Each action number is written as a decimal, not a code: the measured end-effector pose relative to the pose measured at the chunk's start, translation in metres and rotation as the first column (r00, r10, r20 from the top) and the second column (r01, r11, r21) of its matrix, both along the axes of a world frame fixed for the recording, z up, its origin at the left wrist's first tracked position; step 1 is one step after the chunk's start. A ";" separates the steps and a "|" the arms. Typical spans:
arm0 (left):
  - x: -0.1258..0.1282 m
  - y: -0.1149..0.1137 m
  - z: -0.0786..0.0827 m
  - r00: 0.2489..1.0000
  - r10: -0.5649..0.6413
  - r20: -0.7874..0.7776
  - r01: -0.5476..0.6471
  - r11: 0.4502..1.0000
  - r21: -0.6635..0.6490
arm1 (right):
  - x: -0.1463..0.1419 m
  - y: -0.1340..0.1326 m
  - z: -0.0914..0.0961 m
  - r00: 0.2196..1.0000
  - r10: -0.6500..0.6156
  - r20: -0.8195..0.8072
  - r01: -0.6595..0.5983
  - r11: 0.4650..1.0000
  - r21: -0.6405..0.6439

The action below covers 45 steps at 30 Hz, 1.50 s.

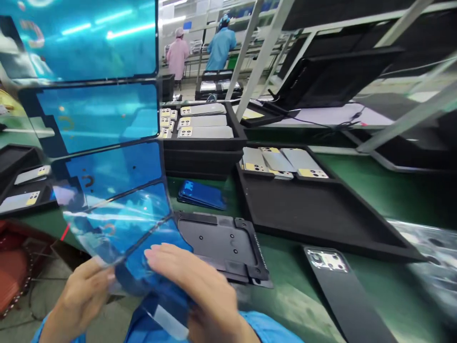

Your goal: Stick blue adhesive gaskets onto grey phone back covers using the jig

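A long, clear sheet with several blue film panels edged in black [107,116] curves up in front of me and fills the upper left. At its lower left edge, my left hand [80,293] pinches the sheet between thumb and fingers. My right hand [200,281] is closed around the lower end, its fingers lying over the blue film and its thumb mostly hidden below. A pale strip [170,321] shows beneath that end. Just beyond my right hand lies a dark fixture plate [221,243] with raised edges, partly covered by the sheet.
Behind the fixture lies a small stack of blue panels [202,194]. Black trays [285,205] hold silver phone back covers [205,108]. At the right, a dark grey phone-shaped piece [344,290] rests on the green bench [392,190]. Two people [220,47] stand far back.
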<state>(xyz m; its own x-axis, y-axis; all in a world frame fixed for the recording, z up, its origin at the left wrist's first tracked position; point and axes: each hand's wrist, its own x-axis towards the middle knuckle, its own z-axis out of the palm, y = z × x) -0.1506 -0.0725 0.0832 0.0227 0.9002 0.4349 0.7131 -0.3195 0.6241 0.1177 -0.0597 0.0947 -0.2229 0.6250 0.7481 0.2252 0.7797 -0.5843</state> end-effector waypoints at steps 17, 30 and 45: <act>0.027 0.047 -0.037 0.940 0.254 0.226 -0.330 0.840 0.431 | 0.047 0.020 -0.066 0.499 -0.860 -0.105 0.730 0.482 -0.484; 0.138 0.062 -0.071 0.738 -0.341 -0.583 0.428 0.904 0.013 | 0.044 0.008 -0.088 0.686 -0.724 -0.071 0.589 0.610 -0.530; 0.152 0.059 -0.070 0.756 -0.301 -0.582 0.370 0.929 0.001 | 0.205 -0.070 -0.163 0.307 -0.851 0.427 0.902 0.117 -0.415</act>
